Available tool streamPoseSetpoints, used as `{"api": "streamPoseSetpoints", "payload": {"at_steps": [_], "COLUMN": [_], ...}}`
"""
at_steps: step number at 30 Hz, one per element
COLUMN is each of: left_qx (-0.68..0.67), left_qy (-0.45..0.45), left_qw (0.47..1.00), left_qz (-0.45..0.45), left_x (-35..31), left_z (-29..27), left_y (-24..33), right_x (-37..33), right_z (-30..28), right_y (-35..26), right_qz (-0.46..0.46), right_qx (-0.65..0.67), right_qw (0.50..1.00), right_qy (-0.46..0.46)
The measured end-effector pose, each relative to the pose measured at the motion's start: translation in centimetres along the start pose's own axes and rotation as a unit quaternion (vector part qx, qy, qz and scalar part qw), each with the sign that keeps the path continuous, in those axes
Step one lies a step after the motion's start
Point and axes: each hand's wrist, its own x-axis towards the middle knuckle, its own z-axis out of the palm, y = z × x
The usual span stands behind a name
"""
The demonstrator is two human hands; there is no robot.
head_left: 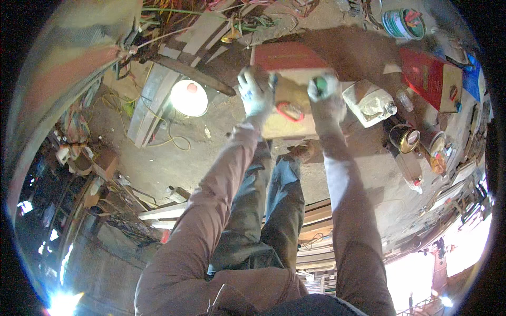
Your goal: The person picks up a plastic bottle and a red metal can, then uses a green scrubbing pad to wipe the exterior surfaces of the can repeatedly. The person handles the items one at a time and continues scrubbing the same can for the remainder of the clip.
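Observation:
A rectangular metal can (289, 95) with red sides, a tan top and a red handle ring is held out in front of me over the dirt floor. My left hand (253, 95), in a white glove, grips its left side. My right hand (324, 92), also gloved, rests on its upper right corner, where a green cap shows under the fingers. Both pink sleeves reach up from the lower edge. My legs and one shoe show below the can.
A white plastic jug (369, 102) lies right of the can. Further right stand a second red can (429, 79), small round tins (405, 138) and bottles. A white bowl-like lid (188, 98), planks and tangled wires lie to the left.

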Motion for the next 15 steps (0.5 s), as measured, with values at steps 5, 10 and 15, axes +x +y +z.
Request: {"api": "streamPoseSetpoints", "payload": {"at_steps": [5, 10, 15], "left_qx": [0.034, 0.058, 0.055], "left_qy": [-0.088, -0.137, -0.027], "left_qw": [0.979, 0.98, 0.994], "left_qz": [0.182, 0.133, 0.087], "left_x": [1.1, 4.5, -3.3], "left_z": [1.6, 4.8, 2.2], "left_y": [4.0, 6.6, 5.0], "right_x": [-2.0, 0.8, 0.4], "right_z": [0.5, 1.1, 0.0], "right_y": [4.2, 6.8, 9.8], "right_qz": [0.187, -0.032, -0.206], "right_qx": [0.108, 0.174, 0.002], "right_qw": [0.975, 0.97, 0.952], "right_qy": [0.055, 0.168, 0.228]}}
